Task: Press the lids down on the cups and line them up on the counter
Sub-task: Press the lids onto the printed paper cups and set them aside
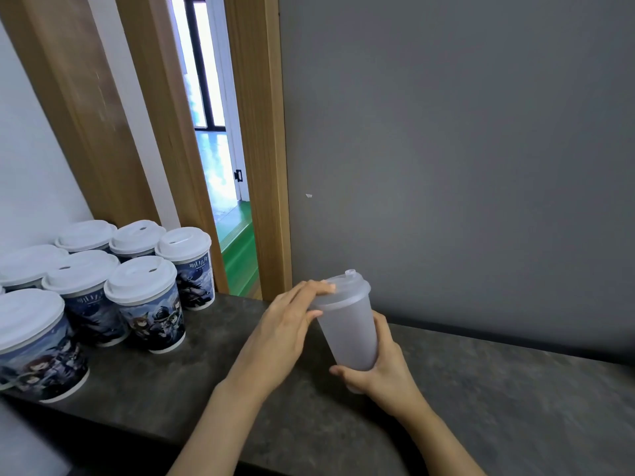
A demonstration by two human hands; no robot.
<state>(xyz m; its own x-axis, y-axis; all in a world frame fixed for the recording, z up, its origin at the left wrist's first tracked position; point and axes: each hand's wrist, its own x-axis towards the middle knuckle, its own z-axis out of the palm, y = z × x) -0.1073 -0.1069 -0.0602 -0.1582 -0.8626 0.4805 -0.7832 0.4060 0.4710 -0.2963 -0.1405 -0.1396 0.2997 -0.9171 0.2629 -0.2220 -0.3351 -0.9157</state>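
Currently, a person stands at a dark stone-patterned counter (464,400) set against a grey wall (464,149), seen from a camera worn on the head and looking down at both bare hands. The right hand (381,369) curls its fingers (340,372) round the base of a frosted, translucent plastic cup (350,334) and holds it tilted, lifted just above the counter near the middle of the view. The left hand (285,331) lies with nearly straight fingers (318,286) pressing on the near edge of the cup's translucent lid (345,286), the thumb touching just under the rim. Whether that lid is fully snapped down cannot be told from this view. To the left, well apart from the hands, eight printed paper cups (147,304) with white lids stand close together in a cluster of rough rows. Their lids appear seated, so most of the job looks done. What seems to remain is to finish pressing this lid and set the frosted cup down beside the others. A wooden door frame (261,149) and an open doorway sit behind the cluster.
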